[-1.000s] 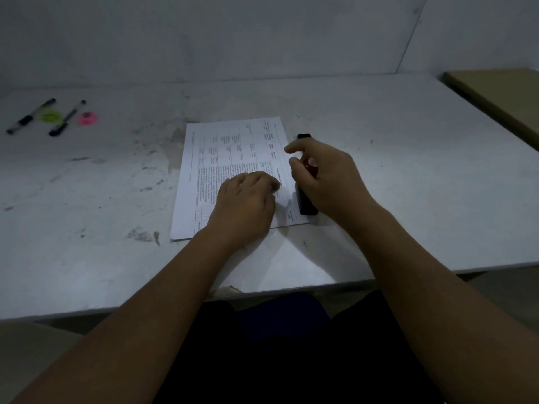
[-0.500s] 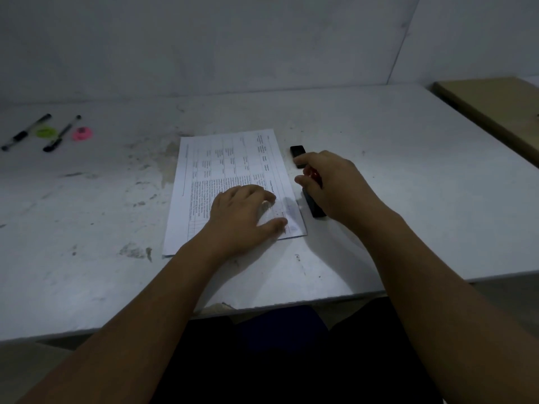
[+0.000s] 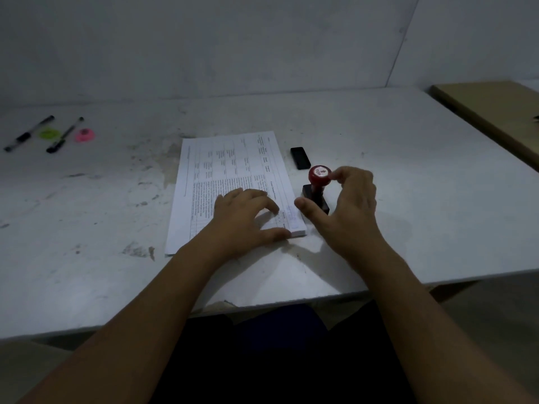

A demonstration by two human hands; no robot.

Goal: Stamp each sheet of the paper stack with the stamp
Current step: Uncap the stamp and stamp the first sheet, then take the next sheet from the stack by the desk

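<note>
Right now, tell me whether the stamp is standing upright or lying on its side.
Upright: the stamp stands on its black base on the table, red "TOP" knob facing up, beside the paper stack.

worktop [image 3: 379, 135] white, scuffed | two pens [image 3: 29, 133] [image 3: 64, 135] far left | green disc [image 3: 48, 133], pink disc [image 3: 85, 135] beside pens | tan board [image 3: 493, 109] right
</note>
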